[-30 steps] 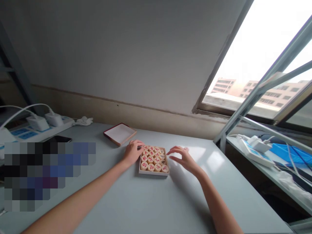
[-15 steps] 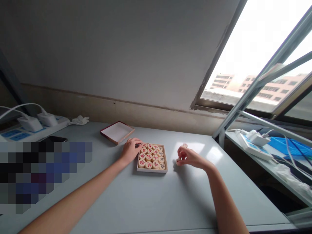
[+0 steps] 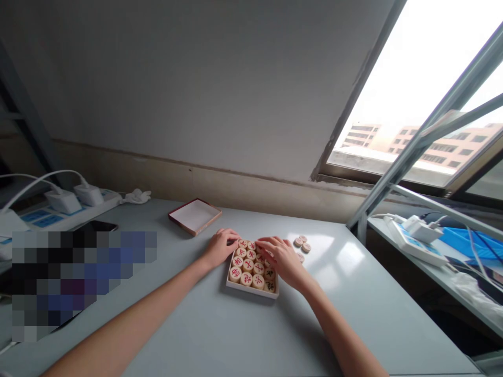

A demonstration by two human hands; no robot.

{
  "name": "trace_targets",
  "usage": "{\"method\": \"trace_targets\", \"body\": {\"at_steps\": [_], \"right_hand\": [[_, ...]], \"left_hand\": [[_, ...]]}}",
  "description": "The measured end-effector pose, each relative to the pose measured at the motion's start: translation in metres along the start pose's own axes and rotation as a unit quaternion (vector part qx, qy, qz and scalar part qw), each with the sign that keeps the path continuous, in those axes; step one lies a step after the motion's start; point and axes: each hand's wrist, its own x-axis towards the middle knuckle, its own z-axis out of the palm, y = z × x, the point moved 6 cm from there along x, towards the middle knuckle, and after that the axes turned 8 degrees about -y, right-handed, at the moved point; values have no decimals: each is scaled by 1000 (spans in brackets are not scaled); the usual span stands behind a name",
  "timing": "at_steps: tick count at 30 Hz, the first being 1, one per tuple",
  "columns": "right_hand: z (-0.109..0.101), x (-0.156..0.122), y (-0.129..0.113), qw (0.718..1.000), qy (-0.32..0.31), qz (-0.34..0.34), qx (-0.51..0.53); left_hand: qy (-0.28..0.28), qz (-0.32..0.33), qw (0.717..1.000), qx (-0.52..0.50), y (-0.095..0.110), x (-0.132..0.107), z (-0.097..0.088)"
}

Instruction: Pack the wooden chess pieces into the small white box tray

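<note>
A shallow box full of round wooden Chinese chess pieces lies slightly turned on the desk. Most faces show red characters; a few on the right side are dark. At the box's far left corner, my left hand grips the rim between thumb and fingers. My right hand reaches over the right side with its fingers stretched across the pieces, hiding some of them. Whether a piece sits under its fingertips cannot be seen. Just right of that hand, several loose chess pieces lie on the desk.
The open box lid lies inside-up behind my left hand. A power strip with chargers and a dark phone are at left. Metal frame bars and a side shelf with another power strip stand at right.
My right hand has moved left, from pinching a chess piece on the desk to lying over the box. The box is turned a little, with my left hand still at its corner.
</note>
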Motion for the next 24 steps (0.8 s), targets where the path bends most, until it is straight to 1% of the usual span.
{"method": "trace_targets", "body": {"at_steps": [3, 6, 8, 9, 11, 13, 14, 16, 18, 20, 22, 24], "right_hand": [[7, -1, 1, 999, -17, -10, 37], [5, -5, 7, 996, -14, -30, 82], [3, -5, 13, 994, 0, -29, 109], [1, -5, 16, 992, 19, -23, 122], [-5, -4, 27, 986, 77, 7, 144], [-10, -5, 43, 977, 132, 69, 152], [-11, -6, 51, 974, 143, 105, 140], [-8, -9, 62, 975, 128, 162, 79], [-3, -12, 67, 980, 91, 179, -4], [0, -17, 72, 976, 70, 192, -70], [1, -24, 80, 966, 67, 228, -105], [-1, -28, 89, 956, 74, 260, -111]], "left_hand": [[-4, -7, 1000, 0, 0, 0, 2], [-7, -6, 1000, 6, -2, 0, 3], [-6, -4, 1000, 15, -2, 0, 3], [-6, -4, 1000, 20, -2, 0, 2], [-5, -7, 1000, 26, -1, 0, 2], [-4, -17, 999, 30, -1, -1, 1], [-3, -23, 999, 32, -1, -1, 1], [1, -36, 999, 37, 0, -1, -1], [5, -46, 998, 46, 1, -2, -2], [10, -54, 997, 60, 2, -2, -4], [15, -62, 995, 74, 4, -4, -6], [20, -72, 994, 81, 4, -5, -7]]}}
